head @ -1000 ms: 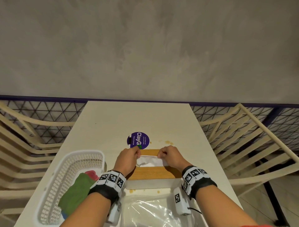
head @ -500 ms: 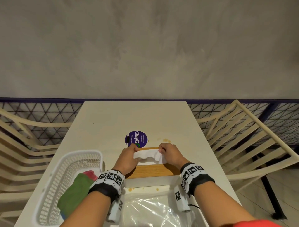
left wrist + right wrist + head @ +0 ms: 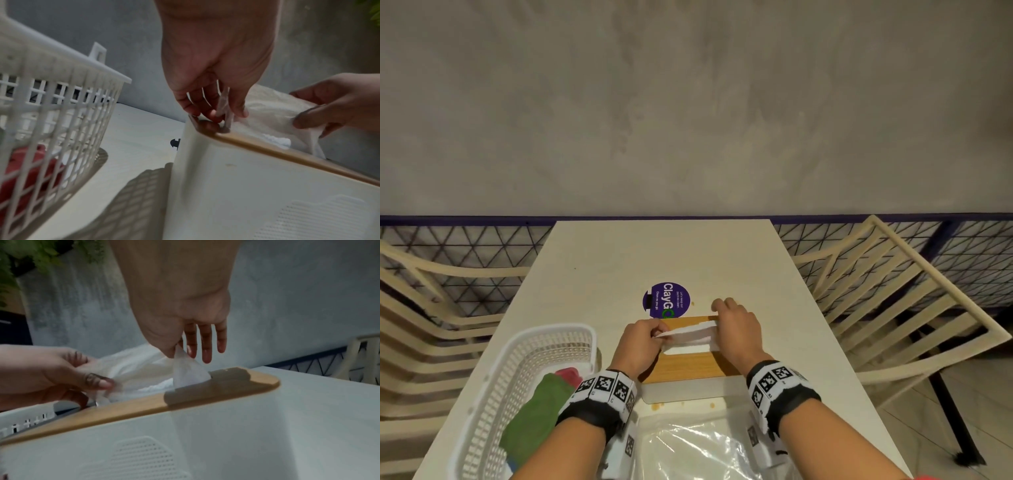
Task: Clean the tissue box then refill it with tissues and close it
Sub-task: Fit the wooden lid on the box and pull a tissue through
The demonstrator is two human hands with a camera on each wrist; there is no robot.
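A white tissue box with a wooden lid stands on the table in front of me. A white tissue sticks up out of the slot in the lid. My left hand pinches the tissue's left end, and my right hand pinches its right end. In the left wrist view the tissue is stretched between the left hand and the right hand. In the right wrist view the right hand pinches a tissue corner with thumb and forefinger, other fingers straight, above the lid.
A white plastic basket with green and red cloths stands at my left on the cream table. A clear plastic wrapper lies near me. A purple round sticker is beyond the box. Slatted chairs flank the table.
Both hands have pulled the tissue up out of the slot; it now stands higher and is stretched wider, with the right hand moved further away and to the right.
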